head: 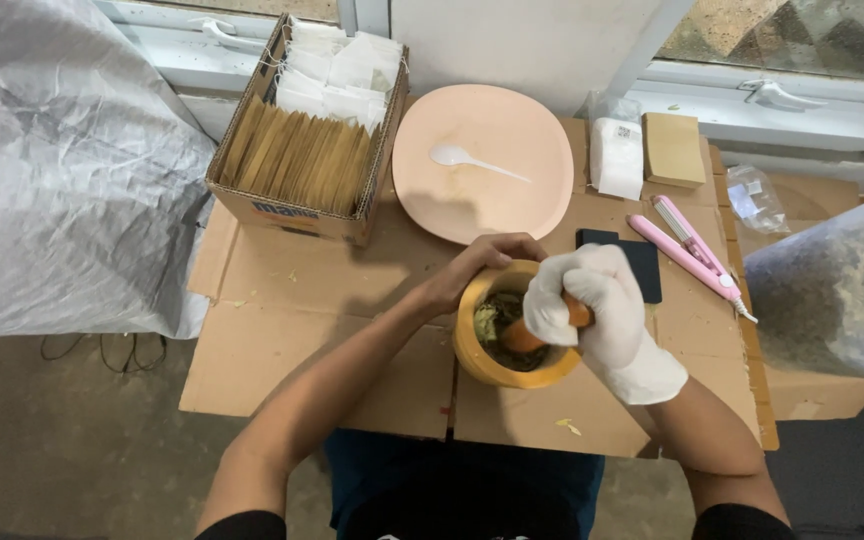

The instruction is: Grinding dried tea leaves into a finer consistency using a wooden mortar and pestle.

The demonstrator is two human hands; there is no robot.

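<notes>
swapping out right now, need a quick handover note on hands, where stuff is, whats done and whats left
Left hand: bare, fingers wrapped on the far rim of the yellow mortar, steadying it.
Right hand: in a white glove, fist shut on the orange pestle, whose head is down in the bowl.
Mortar sits on the cardboard worktop, near its front edge.
Done: green-brown dried leaves are in the mortar, some broken up.
Left: leaf pieces look coarse, so grinding seems unfinished. The pink plate behind holds only a white spoon.
</notes>
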